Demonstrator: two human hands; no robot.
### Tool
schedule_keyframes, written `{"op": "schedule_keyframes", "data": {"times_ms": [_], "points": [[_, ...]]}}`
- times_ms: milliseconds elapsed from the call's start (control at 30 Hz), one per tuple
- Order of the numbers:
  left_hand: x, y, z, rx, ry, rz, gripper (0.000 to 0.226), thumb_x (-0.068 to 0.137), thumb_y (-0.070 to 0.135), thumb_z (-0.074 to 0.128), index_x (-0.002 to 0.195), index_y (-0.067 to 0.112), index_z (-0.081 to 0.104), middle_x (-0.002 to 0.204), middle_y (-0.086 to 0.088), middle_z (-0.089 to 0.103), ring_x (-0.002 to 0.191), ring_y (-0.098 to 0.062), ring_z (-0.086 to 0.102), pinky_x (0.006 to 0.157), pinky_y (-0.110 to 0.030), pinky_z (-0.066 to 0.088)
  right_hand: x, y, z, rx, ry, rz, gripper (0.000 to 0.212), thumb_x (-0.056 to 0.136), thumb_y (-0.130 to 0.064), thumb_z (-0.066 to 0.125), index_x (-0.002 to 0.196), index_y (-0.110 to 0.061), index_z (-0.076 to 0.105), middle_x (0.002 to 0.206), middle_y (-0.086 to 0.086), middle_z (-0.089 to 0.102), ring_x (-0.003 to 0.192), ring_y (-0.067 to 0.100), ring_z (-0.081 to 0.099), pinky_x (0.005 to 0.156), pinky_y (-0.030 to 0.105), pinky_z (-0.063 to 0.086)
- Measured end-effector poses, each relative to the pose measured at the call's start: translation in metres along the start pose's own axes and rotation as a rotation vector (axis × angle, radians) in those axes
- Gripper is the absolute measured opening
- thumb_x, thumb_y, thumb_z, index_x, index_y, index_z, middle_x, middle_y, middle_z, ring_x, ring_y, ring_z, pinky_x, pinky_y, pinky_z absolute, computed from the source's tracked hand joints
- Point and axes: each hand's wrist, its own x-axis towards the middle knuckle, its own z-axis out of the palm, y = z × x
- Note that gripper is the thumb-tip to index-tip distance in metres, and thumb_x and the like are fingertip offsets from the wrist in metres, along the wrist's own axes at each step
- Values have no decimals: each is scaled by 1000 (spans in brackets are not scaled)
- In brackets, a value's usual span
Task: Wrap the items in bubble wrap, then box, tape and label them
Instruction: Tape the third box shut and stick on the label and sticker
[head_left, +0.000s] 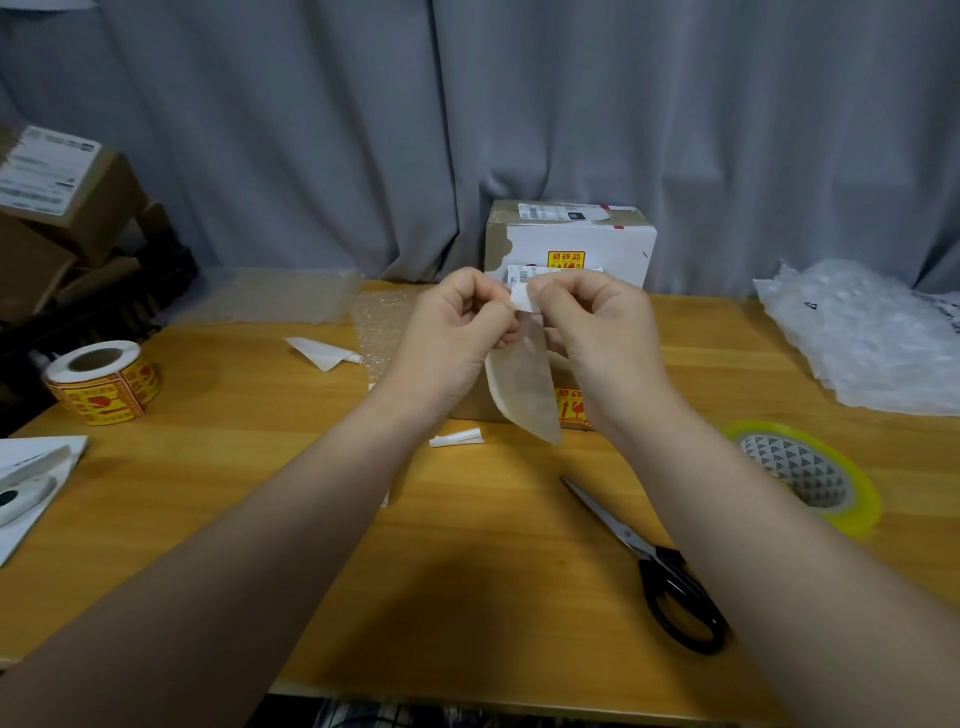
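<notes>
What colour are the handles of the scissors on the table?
Black; the scissors show best in the head view.

A grey curtain (519, 104) is hanging in heavy folds across the whole back, well beyond the left hand (457, 332). A pale wooden worktop (493, 519) is stretching out beneath that hand, catching soft even light, and a dark slatted rack (156, 291) is sitting far to its left.
</notes>
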Motion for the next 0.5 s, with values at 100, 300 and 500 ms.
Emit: {"op": "schedule_keyframes", "data": {"times_ms": [100, 300, 500], "points": [[-2, -3, -2, -18, 9, -27, 17, 89, -1, 50, 78, 11, 57, 75, -4, 61, 75, -13, 59, 74, -23, 51, 2, -2, -1, 133, 66, 123, 12, 92, -17, 60, 89, -15, 71, 94, 6, 72, 92, 23, 68, 80, 37, 57], [1, -4, -1, -70, -39, -149, 21, 96, 24, 50, 90, 8, 63, 78, -5, 66, 76, -15, 64, 75, -28, 54, 0, 1, 0, 9, 0, 25, 15, 95, -19, 56, 90, -14, 69, 98, 12, 69, 98, 31, 65, 86, 52, 54], [0, -3, -1, 19, -57, -24, 15, 97, 16, 50, 85, 16, 59, 81, 3, 64, 77, -7, 62, 72, -22, 51, -1, -2, -2, 151, -21, 146, 17, 97, -17, 53, 94, -12, 69, 97, 9, 71, 95, 24, 67, 85, 42, 56]]}}
